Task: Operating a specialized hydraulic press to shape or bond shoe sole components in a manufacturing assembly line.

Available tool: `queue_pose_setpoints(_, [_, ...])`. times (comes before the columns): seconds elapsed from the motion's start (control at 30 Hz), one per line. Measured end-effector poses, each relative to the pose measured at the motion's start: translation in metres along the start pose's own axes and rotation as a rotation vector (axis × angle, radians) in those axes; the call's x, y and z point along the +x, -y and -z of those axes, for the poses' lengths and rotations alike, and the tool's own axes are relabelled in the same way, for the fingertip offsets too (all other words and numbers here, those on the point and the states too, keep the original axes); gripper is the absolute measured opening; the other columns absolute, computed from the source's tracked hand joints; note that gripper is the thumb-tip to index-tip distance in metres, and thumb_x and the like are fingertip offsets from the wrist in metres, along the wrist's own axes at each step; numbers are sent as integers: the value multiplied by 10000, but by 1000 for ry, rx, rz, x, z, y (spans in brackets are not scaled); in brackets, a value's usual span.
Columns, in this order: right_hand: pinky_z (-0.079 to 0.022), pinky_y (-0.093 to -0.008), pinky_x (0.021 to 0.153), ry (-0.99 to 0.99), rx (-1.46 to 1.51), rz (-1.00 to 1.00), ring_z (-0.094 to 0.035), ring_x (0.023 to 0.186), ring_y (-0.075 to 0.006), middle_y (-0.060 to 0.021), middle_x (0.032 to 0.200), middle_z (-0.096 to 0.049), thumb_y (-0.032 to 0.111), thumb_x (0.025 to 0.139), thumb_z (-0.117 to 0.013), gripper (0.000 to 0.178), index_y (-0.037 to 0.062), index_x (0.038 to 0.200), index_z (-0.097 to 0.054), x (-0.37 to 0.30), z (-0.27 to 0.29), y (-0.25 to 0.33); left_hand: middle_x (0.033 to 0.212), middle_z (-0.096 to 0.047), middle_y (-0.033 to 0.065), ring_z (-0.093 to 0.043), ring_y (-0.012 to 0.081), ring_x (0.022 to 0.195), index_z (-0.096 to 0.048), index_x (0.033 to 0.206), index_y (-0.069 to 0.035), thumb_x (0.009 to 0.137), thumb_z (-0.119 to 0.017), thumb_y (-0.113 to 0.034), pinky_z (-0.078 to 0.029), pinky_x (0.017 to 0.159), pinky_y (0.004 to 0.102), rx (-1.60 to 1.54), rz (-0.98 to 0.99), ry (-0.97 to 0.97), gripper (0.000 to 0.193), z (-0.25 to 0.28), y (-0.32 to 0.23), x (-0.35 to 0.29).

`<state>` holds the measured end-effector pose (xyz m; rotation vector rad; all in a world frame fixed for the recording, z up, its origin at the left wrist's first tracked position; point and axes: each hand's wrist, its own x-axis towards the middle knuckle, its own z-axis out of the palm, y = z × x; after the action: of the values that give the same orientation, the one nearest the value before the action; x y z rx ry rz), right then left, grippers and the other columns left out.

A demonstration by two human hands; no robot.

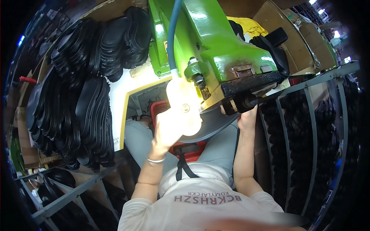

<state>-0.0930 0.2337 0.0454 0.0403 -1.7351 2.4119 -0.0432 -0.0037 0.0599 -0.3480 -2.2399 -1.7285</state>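
Note:
My left hand (pixel 168 129) is raised beside a bright lamp (pixel 184 107), whose glare washes it out; its fingers are hidden. My right hand (pixel 248 118) is under the head of a green machine (pixel 231 50), close to a black cylindrical part (pixel 244 103) that covers its fingertips. Between the two hands, below the machine head, lies a dark, flat piece with a rounded edge (pixel 216 123). Whether either hand grips it cannot be made out.
Stacks of black shoe soles (pixel 92 107) rise at the left on a white tabletop (pixel 117 92). A metal rack (pixel 308 127) with many dark pieces stands at the right. Cardboard boxes (pixel 298 42) and a yellow cloth (pixel 246 26) are behind the machine. A red seat (pixel 192 154) shows below.

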Motion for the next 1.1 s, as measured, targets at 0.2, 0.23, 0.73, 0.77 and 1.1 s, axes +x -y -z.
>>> queue_pose_setpoints(0.2, [-384, -187, 682, -29, 4, -52, -464, 746, -40, 9, 856, -556, 102, 872, -632, 156, -3, 961, -557, -40, -30, -19, 730, -678, 81, -643, 140, 616, -669, 771, 21, 648, -784, -41, -499, 586, 258, 22, 76, 136, 179, 55, -6, 12])
queue_pose_setpoints(0.23, [-384, -187, 682, -29, 7, -54, -464, 746, -40, 9, 856, -556, 102, 872, -632, 156, -3, 961, -557, -45, -36, -20, 701, -674, 77, -638, 135, 598, -658, 767, 15, 642, -792, -49, -494, 579, 248, 95, 67, 145, 194, 62, -6, 13])
queue_pose_setpoints(0.73, [-515, -235, 678, 135, -79, -94, -602, 770, -106, -66, 983, -588, -23, 605, -821, 622, -34, 1113, -462, -42, -64, -20, 667, -601, 48, -518, 91, 557, -646, 934, 10, 719, -782, -135, -438, 516, 243, -9, 299, 143, 293, -42, 17, -103])
queue_pose_setpoints(0.77, [-515, -235, 678, 137, -81, -92, -602, 770, -106, -66, 983, -588, -23, 605, -821, 622, -34, 1113, -462, -43, -55, -21, 624, -558, 42, -450, 93, 492, -632, 960, 16, 721, -784, -151, -403, 470, 247, -56, 204, 45, 329, -50, 16, -97])
queue_pose_setpoints(1.1, [-402, -179, 530, 48, -266, 61, -530, 621, -43, -50, 805, -628, 29, 717, -773, 440, 33, 998, -433, -55, -32, -13, 843, -664, 76, -598, 83, 728, -591, 1017, 42, 794, -691, -28, -489, 647, 207, -125, 141, 18, 254, -60, 22, -32])
